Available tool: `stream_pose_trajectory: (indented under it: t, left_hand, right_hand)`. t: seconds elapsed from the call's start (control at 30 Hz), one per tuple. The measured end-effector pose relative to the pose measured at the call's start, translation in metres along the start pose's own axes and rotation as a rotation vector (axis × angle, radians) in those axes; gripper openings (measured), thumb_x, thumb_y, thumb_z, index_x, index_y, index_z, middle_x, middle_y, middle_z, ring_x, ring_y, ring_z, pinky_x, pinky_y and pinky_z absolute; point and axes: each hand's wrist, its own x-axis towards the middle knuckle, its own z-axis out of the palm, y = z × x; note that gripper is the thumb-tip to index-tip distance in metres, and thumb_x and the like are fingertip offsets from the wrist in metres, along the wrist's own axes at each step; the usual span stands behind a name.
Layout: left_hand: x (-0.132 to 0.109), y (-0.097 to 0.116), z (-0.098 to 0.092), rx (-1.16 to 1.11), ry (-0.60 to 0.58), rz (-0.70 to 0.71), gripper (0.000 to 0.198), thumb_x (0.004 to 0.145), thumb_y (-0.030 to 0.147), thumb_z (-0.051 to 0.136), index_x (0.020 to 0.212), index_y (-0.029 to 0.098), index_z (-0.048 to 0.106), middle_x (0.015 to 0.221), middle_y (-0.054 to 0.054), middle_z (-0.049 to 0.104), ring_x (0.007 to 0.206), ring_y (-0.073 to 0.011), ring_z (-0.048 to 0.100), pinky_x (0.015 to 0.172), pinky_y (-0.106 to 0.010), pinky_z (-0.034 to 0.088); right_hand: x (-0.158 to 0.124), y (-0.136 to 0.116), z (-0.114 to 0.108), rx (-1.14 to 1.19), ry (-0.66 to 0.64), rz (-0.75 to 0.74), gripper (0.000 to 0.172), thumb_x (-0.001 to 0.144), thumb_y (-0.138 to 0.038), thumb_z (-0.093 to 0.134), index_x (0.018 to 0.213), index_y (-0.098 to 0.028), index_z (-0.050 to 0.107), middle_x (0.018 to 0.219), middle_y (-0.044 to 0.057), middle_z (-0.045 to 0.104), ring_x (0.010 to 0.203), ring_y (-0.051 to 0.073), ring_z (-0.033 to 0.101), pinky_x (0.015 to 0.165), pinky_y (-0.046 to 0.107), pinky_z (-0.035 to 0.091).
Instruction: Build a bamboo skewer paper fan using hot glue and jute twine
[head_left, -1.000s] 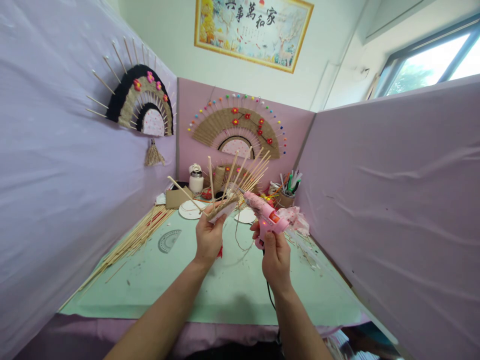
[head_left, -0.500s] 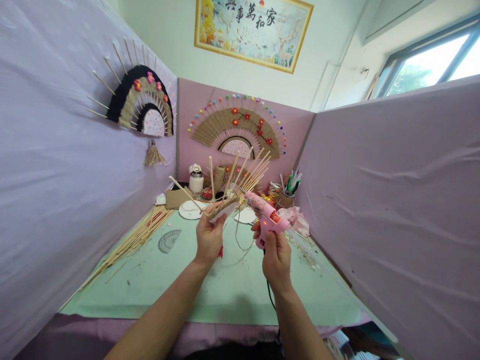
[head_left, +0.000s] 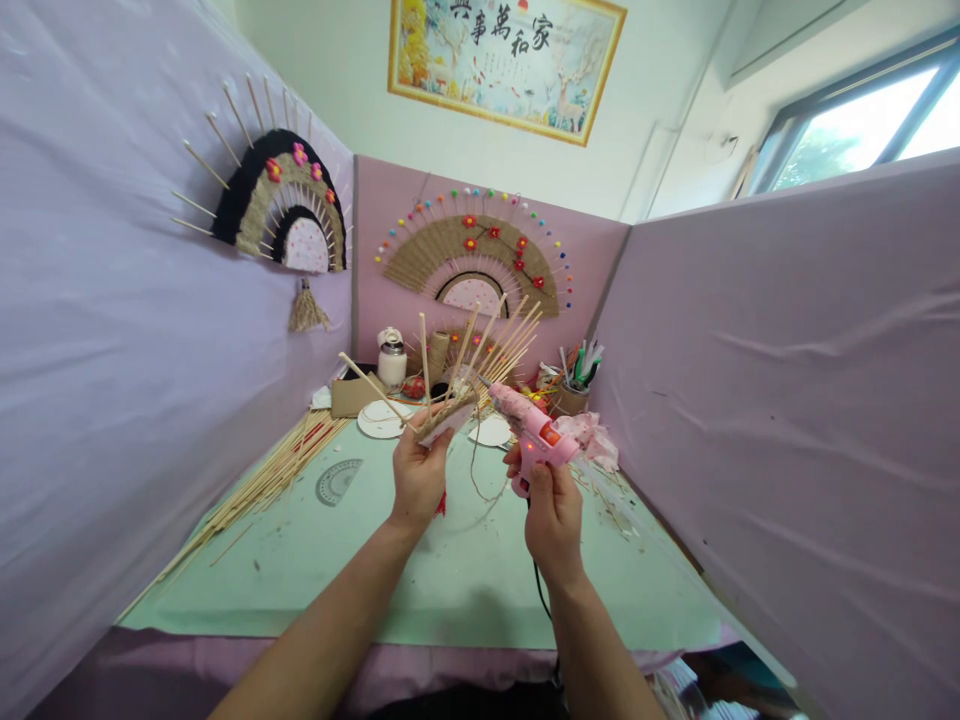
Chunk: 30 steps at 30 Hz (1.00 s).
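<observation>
- Wooden-stick fan (head_left: 448, 420) pinched in the left hand (head_left: 420, 475), up above the green worktop (head_left: 457, 595).
- Pink hot-glue gun (head_left: 534, 432) gripped in the right hand (head_left: 553, 508), nozzle (head_left: 485, 382) pointing toward the fan.
- Protractor (head_left: 339, 483) lying flat, left of both hands.

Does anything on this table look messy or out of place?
Somewhat: small scraps litter the right side of the green tabletop, and crumpled pink material sits bunched beyond the glue gun, both looking untidy. I see no obvious spill.

Ahead of me, a gold-framed picture (head_left: 506, 72) reads, right to left, 家和萬事興 in black; its smaller script and markings on the protractor (head_left: 339, 483) are illegible.
</observation>
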Motion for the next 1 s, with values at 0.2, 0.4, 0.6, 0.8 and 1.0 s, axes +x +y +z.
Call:
stream_pose_trajectory:
  t: [0.2,0.4,0.6,0.8,1.0]
  left_hand:
    - [-0.0005,0.0008,0.0002,0.026,-0.006,-0.001,0.030,0.078,0.028,0.066,0.106,0.019,0.062,0.106,-0.006,0.069,0.100,-0.0200,0.064,0.095,-0.039,0.049]
    - [-0.0007,0.0011,0.0005,0.024,-0.005,0.000,0.029,0.078,0.028,0.066,0.106,0.019,0.062,0.105,-0.006,0.069,0.100,-0.0201,0.065,0.094,-0.039,0.049]
    - [-0.0009,0.0008,0.0009,0.003,-0.004,-0.002,0.029,0.078,0.026,0.066,0.106,0.019,0.062,0.105,-0.006,0.069,0.099,-0.0198,0.065,0.094,-0.039,0.049]
    - [-0.0010,-0.0001,0.0004,0.009,0.000,-0.010,0.031,0.078,0.027,0.067,0.107,0.019,0.062,0.106,-0.006,0.069,0.100,-0.0200,0.065,0.094,-0.040,0.049]
    - [-0.0020,0.0007,0.0007,0.018,-0.013,0.005,0.029,0.078,0.027,0.066,0.106,0.019,0.062,0.106,-0.006,0.069,0.102,-0.0205,0.064,0.096,-0.041,0.048]
  right_hand:
    - [-0.0008,-0.0005,-0.0008,-0.015,0.001,0.013,0.030,0.092,-0.039,0.041,0.085,-0.018,0.060,0.078,0.004,0.065,0.063,0.013,0.053,0.056,0.026,0.043]
    - [-0.0003,-0.0012,-0.0005,-0.012,0.006,0.005,0.030,0.092,-0.039,0.042,0.083,-0.018,0.060,0.076,0.004,0.064,0.061,0.013,0.052,0.055,0.026,0.042]
    - [-0.0005,-0.0006,-0.0001,-0.009,0.005,0.002,0.030,0.092,-0.040,0.042,0.084,-0.018,0.060,0.076,0.004,0.064,0.061,0.013,0.052,0.055,0.026,0.043]
    - [-0.0009,0.0011,-0.0012,-0.002,0.001,0.011,0.029,0.092,-0.040,0.042,0.084,-0.018,0.059,0.077,0.004,0.063,0.061,0.012,0.051,0.055,0.026,0.042]
    - [-0.0003,0.0014,-0.0002,-0.023,0.004,0.026,0.032,0.092,-0.042,0.042,0.084,-0.017,0.060,0.077,0.004,0.064,0.062,0.013,0.052,0.056,0.026,0.043]
